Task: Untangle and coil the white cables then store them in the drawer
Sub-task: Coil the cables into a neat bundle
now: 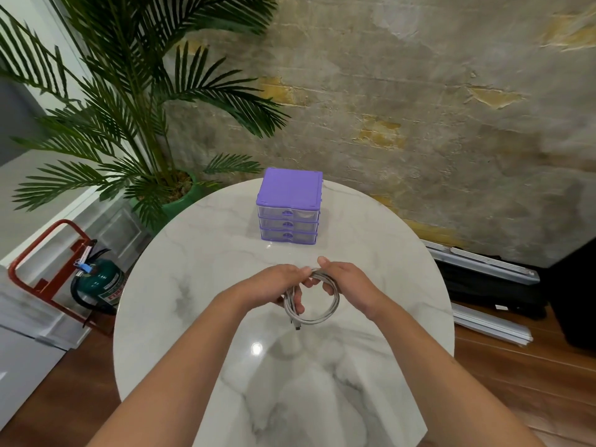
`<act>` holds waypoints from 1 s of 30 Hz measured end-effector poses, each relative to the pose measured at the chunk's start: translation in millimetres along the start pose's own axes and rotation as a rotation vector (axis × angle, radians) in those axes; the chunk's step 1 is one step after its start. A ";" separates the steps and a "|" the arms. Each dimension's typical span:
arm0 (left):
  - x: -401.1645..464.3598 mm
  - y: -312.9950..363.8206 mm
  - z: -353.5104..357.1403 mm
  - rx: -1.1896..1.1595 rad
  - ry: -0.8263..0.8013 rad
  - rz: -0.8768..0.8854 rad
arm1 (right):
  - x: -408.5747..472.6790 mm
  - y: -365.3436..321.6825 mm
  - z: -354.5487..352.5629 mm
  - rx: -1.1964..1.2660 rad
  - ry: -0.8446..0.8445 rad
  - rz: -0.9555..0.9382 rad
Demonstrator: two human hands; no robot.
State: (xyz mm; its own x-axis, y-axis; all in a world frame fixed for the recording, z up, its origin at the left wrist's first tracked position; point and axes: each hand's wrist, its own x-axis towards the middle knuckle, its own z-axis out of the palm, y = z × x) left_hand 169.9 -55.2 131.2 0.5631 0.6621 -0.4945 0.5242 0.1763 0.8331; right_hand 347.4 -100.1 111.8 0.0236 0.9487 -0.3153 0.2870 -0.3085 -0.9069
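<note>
Both hands are on the white cable, coiled into a ring: left hand grips one side, right hand pinches the top, above the table.

The only lettering stands on the pale label of the dark green metal fire extinguisher, which sits on the floor just left of the round white marble table. Red capitals run along that label, seemingly beginning "FI", but they are too small and blurred to read with certainty.
</note>
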 end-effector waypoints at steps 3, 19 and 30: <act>6.0 -4.2 13.3 0.166 0.094 0.044 | 1.1 -2.7 4.1 -0.168 0.138 0.029; 12.1 -10.8 -1.2 -0.430 0.636 0.084 | -11.3 39.1 5.9 -0.409 0.266 -0.135; 5.2 -13.7 -6.1 -0.511 0.641 0.118 | -7.3 28.0 16.8 -0.177 0.220 0.218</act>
State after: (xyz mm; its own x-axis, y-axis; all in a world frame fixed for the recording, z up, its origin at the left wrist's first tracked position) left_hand 161.7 -49.7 118.8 0.0423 0.9566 -0.2882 0.0424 0.2865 0.9571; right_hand 339.1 -116.8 84.1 0.3027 0.8599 -0.4111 0.4138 -0.5071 -0.7561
